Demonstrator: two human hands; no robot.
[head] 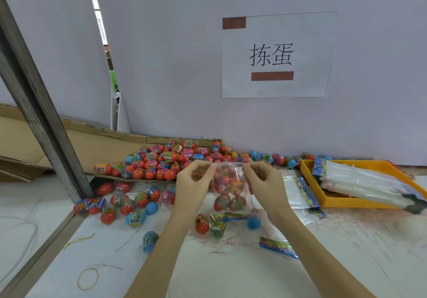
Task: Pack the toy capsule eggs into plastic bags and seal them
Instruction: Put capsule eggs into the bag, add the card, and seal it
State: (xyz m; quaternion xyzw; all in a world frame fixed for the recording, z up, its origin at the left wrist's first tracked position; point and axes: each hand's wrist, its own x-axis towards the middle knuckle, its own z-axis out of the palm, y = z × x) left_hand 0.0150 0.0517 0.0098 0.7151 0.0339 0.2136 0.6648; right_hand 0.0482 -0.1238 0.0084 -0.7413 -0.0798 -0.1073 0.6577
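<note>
Clear plastic bag of toy capsule eggs (227,186) hangs at frame centre, held up off the white table (208,274) so eggs settle to the bottom & the mouth stays free. Left hand (193,183) & right hand (263,182) each pinch the top edge, prob. to press the seal. Loose red/blue egg pile (175,159) at 11 o'clock on cardboard, in easy reach; yellow tray of empty bags (360,201) at 3 o'clock.

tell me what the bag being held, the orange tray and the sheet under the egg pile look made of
Bag: thin clear plastic film, glossy; the eggs show through it and it crinkles.
Orange tray: looks like rigid moulded plastic, smooth and evenly coloured.
Sheet under the egg pile: brown cardboard, matt, probably corrugated, with ragged edges.
</note>
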